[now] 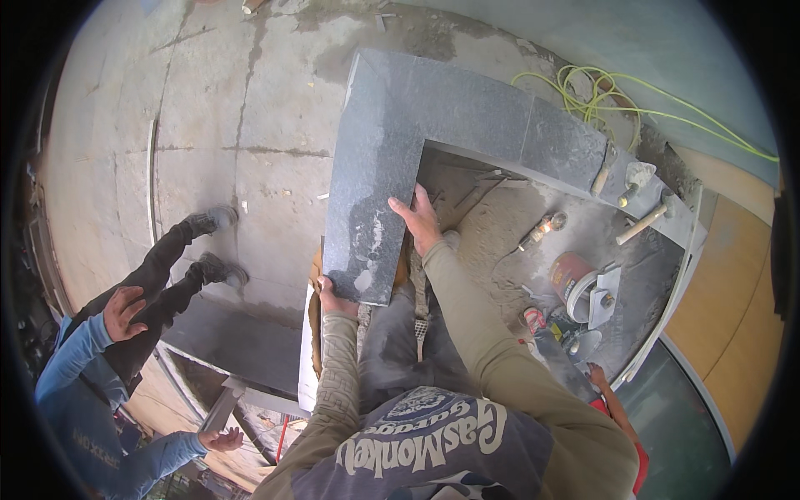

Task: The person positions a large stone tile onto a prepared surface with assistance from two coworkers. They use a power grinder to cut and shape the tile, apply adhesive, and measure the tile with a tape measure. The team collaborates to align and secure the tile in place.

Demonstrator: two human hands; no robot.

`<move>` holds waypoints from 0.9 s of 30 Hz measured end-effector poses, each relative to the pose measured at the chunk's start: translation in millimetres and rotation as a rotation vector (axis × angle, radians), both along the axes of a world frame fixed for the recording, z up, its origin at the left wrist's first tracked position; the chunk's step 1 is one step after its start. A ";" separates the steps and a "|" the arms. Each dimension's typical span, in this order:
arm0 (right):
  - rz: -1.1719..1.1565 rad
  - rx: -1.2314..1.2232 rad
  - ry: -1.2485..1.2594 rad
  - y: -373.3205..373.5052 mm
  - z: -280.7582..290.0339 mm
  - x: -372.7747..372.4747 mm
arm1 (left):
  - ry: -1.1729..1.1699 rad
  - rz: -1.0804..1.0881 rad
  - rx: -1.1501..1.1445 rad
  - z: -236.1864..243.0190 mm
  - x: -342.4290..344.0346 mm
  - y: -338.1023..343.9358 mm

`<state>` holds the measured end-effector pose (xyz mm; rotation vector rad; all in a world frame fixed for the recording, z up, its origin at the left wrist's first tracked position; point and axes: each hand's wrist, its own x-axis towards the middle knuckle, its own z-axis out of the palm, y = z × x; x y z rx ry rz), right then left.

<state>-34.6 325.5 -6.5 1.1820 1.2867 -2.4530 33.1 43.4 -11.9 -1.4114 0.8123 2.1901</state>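
The left hand (337, 301), partly closed, holds a gray stone slab (356, 229) by its near left corner; the right hand (422, 220), thumb on top, clasps its right edge.

Dark shirt (467, 442): large pale lettering, upside down, beside a round emblem (417, 403)
Blue shirt (87, 425): pale capitals, small
Red bucket (569, 273): side print, too small to read

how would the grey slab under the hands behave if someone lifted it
The grey slab looks stiff, since its long edges show no sag. It is probably heavy, judging by its broad, stone-like surface. The dark, damp-looking patch might make it slippery.
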 end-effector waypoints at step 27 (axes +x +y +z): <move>0.355 0.699 -1.016 391.4 -568.4 620.5 | -0.326 -0.427 -0.542 -14.2 -10.5 19.6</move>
